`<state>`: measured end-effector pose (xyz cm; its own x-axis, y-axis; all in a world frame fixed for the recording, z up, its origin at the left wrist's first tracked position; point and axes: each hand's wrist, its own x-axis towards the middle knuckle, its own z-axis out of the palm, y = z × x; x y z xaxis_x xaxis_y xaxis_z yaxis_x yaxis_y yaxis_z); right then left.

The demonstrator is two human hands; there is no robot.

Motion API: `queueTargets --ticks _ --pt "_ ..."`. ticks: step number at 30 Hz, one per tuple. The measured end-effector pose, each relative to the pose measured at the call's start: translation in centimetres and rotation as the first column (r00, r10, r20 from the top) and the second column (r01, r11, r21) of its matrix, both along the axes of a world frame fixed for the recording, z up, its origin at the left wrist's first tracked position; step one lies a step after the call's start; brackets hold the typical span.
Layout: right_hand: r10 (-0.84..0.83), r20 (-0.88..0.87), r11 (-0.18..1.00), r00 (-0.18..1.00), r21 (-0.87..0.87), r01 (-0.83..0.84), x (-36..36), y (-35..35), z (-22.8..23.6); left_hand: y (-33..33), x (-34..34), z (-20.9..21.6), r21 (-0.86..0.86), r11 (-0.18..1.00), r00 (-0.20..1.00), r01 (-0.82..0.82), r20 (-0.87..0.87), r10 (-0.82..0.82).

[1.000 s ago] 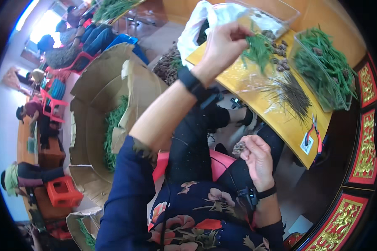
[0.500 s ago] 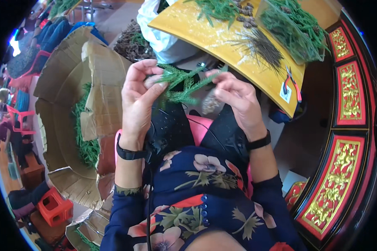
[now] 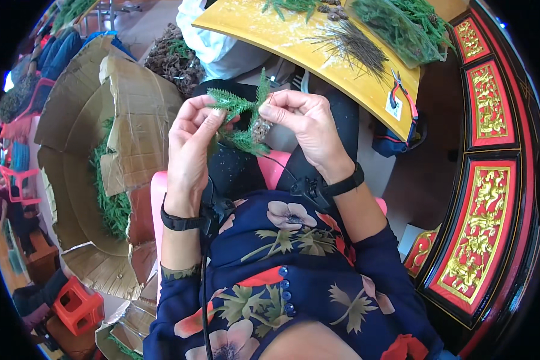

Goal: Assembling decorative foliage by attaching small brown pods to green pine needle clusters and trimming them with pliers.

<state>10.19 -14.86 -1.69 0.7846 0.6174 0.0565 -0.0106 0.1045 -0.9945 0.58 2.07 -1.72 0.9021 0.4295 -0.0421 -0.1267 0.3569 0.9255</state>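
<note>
Above my lap I hold a green artificial pine sprig [image 3: 234, 103] with several needle-covered branches. My left hand [image 3: 193, 129] is closed, its thumb and fingers pinching the sprig's left side. My right hand [image 3: 303, 120] is pinched at the sprig's middle, where the branches meet. Directly below those fingertips hangs a small brown pine cone [image 3: 260, 130], against the green needles. Any wire or stem between the right fingers is too small to make out.
The yellow table [image 3: 264, 35] ahead bears dark wires [image 3: 360, 51], pliers [image 3: 397, 90] and a clear bag of greenery [image 3: 402, 30]. Left stands a torn cardboard box [image 3: 144, 114] of green sprigs; a brown heap [image 3: 174, 63] lies beyond. Carved red-gold panels [image 3: 475, 234] line the right.
My right hand has moved left and in toward the sprig, bringing the pine cone from the right side to its middle. The whole view has shifted slightly.
</note>
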Motion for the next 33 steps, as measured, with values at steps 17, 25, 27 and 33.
queueTargets --ticks 17,25,27,33 --pt "-0.128 0.387 0.99 0.913 0.108 0.093 1.6 -2.3 1.1 -0.1 -0.2 0.0 -0.223 0.966 0.99 0.128 -0.027 -0.137" --pt "0.091 0.854 0.995 0.512 -0.103 -0.005 0.3 -1.4 1.9 -0.5 -0.6 1.0 -0.283 0.952 0.993 0.114 0.048 -0.104" --pt "0.14 0.851 0.984 0.506 -0.176 0.024 0.0 -1.3 1.8 -0.6 -0.7 1.3 -0.322 0.941 0.995 0.101 0.046 -0.091" --pt "0.048 0.745 0.991 0.666 -0.117 0.06 -0.5 -0.8 2.2 -0.6 -0.8 -0.2 -0.138 0.99 1.0 -0.009 -0.012 0.007"
